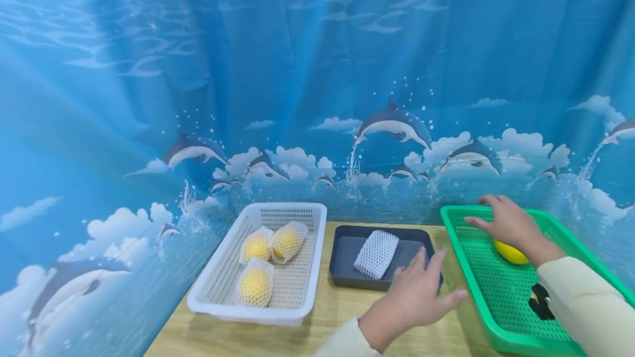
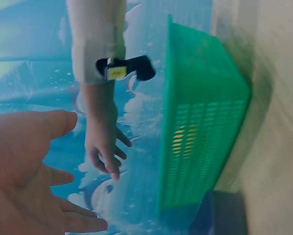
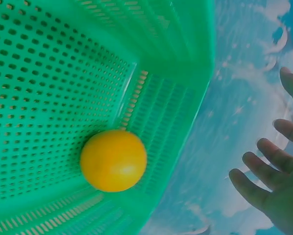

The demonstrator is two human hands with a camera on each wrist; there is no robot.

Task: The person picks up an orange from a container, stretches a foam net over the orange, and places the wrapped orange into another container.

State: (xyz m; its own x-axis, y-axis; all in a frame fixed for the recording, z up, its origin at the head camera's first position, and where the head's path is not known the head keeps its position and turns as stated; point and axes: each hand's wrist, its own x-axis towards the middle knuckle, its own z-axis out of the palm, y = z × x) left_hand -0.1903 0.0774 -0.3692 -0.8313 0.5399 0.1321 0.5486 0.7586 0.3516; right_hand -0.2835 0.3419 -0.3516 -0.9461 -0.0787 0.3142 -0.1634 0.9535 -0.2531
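To the left of a shallow, dark-grey rectangular tray [image 1: 342, 260], a white perforated plastic basket [image 1: 248, 315] held three yellow fruits in white foam netting [image 1: 255, 286], grouped along its left and far parts. Inside the tray lay a flattened white foam-mesh sleeve [image 1: 377, 255], set at a slant. At the tray's near right corner, partly hiding it in the head view, I held my left hand [image 1: 412, 296] with fingers spread, gripping nothing. To the right of the tray stood a green perforated plastic basket [image 1: 511, 291]; a smooth, round yellow fruit [image 3: 113, 160] rested inside it against the wall. My right hand [image 1: 511, 230], right of the tray, was raised above this basket, its fingers spread and well apart from the fruit. Beneath the tray extended a light wood-grain table [image 1: 332, 324]; behind it hung a blue dolphin-print curtain [image 1: 297, 70].
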